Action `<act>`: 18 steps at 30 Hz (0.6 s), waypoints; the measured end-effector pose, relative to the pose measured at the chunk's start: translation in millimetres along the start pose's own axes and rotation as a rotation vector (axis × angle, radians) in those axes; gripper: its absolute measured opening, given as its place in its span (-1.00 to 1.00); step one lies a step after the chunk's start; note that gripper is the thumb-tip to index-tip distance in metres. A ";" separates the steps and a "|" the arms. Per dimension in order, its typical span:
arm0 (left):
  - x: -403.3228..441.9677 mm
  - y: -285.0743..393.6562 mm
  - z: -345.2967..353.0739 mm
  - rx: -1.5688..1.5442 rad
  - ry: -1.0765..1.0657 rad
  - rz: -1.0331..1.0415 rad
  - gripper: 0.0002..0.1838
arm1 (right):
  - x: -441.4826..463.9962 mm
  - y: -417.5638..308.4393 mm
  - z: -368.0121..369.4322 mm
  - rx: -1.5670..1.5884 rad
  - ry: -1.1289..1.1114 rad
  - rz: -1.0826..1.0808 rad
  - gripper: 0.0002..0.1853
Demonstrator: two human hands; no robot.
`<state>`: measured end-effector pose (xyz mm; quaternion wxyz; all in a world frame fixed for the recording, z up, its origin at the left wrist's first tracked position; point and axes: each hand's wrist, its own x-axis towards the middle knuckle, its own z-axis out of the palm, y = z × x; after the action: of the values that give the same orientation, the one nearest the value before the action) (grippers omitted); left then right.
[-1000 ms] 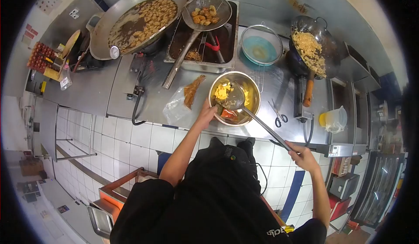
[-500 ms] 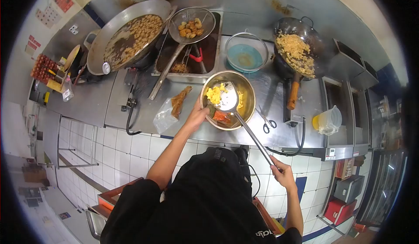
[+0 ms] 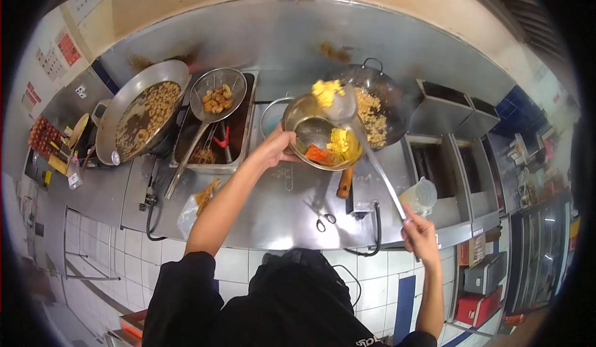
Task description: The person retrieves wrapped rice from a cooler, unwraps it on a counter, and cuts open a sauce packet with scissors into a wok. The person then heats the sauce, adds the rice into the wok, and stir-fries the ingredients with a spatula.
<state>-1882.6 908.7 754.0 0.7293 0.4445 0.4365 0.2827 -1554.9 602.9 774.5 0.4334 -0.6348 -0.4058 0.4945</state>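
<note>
My left hand (image 3: 276, 149) grips the near-left rim of a metal mixing bowl (image 3: 298, 118), raised and tilted over the counter. Inside it lie a yellow mass (image 3: 339, 141) and an orange-red powder or paste (image 3: 318, 155). My right hand (image 3: 421, 236) is closed around the end of a long-handled metal ladle (image 3: 386, 178). The ladle's head is above the bowl's far right edge, carrying soft yellow lumps (image 3: 327, 91). Just beyond is a dark wok (image 3: 397, 120) of crumbly golden food (image 3: 372, 118); the bowl and ladle partly hide it.
A large pan of oil and frying pieces (image 3: 139, 120) stands left. A strainer with browned pieces (image 3: 217, 99) rests over a fryer (image 3: 242, 123). Scissors (image 3: 325, 221), a plastic bag (image 3: 189, 213) and a plastic jug (image 3: 419, 196) are on the counter (image 3: 261, 213). The wok's wooden handle (image 3: 346, 182) points toward me.
My left hand has lifted the bowl forward toward the wok. The ladle has come out of the bowl with yellow lumps on it. The view has shifted right and up.
</note>
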 end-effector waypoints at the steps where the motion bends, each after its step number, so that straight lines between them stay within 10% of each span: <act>1: 6.1 3.1 9.7 -0.030 -0.019 -0.009 -0.13 | 10.0 -14.9 -18.2 -0.039 0.050 -0.025 -0.56; 9: -6.3 -62.4 1.6 -0.146 0.137 0.022 -0.12 | 116.4 -68.0 -93.6 -1.336 0.387 -0.429 -0.47; 18: -138.3 -249.6 -53.7 -0.394 0.592 0.001 -0.35 | 108.2 -102.7 -141.2 -1.140 0.249 -0.349 -0.53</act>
<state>-1987.7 708.4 571.8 0.6430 0.1942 0.5658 0.4782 -1405.9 714.3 861.4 0.1439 -0.7442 -0.6509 0.0429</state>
